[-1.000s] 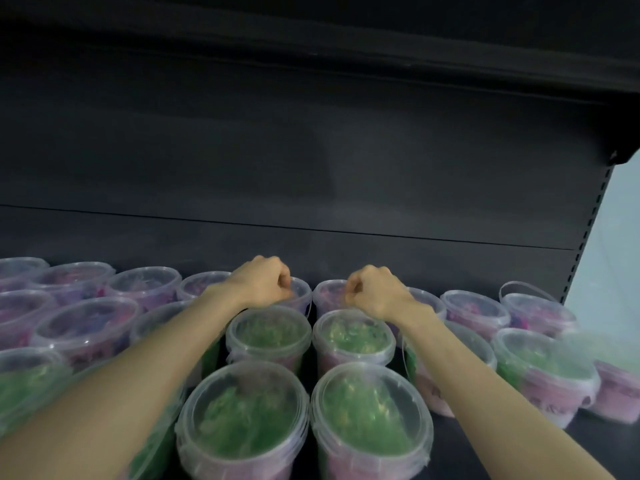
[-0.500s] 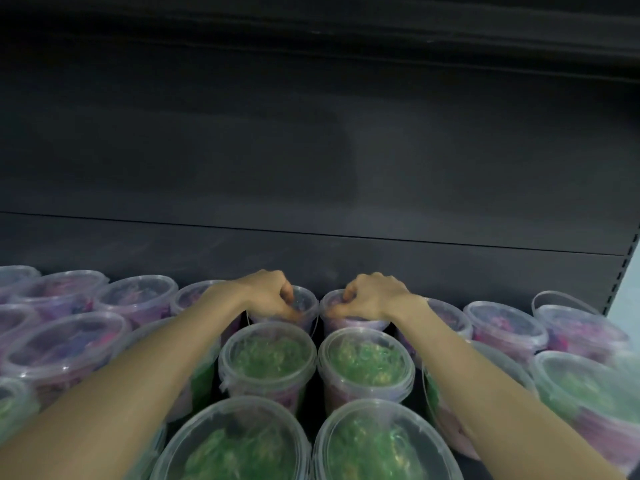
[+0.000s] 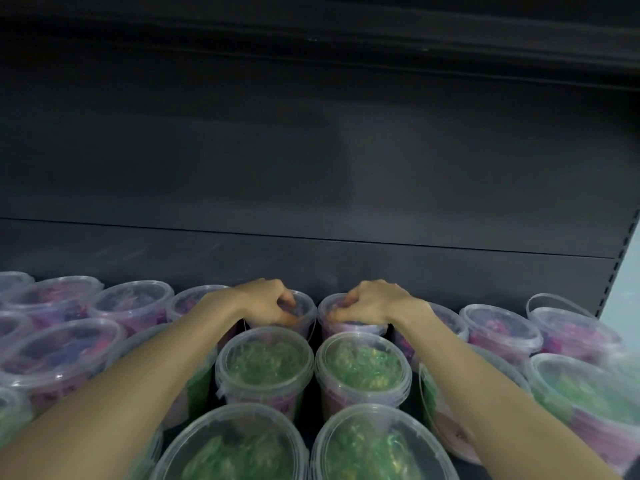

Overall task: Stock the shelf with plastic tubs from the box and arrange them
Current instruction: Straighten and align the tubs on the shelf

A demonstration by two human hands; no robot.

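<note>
well, at 12 o'clock my left hand [image 3: 266,301] and right hand [image 3: 372,301] each pinch a back-row tub [image 3: 353,328], fingers [image 3: 288,301] curled; light, slick, thin plastic i judge, best held by the rim

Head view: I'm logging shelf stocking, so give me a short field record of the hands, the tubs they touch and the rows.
left hand: fingers curled on the near rim of the left middle back tub
right hand: fingers curled on the near rim of the right middle back tub
back row: purple-filled tubs, lids on, along the shelf back panel
between the forearms: green-filled tubs, lids on
odd one: far-right tub, handle raised
box: not in view
</note>
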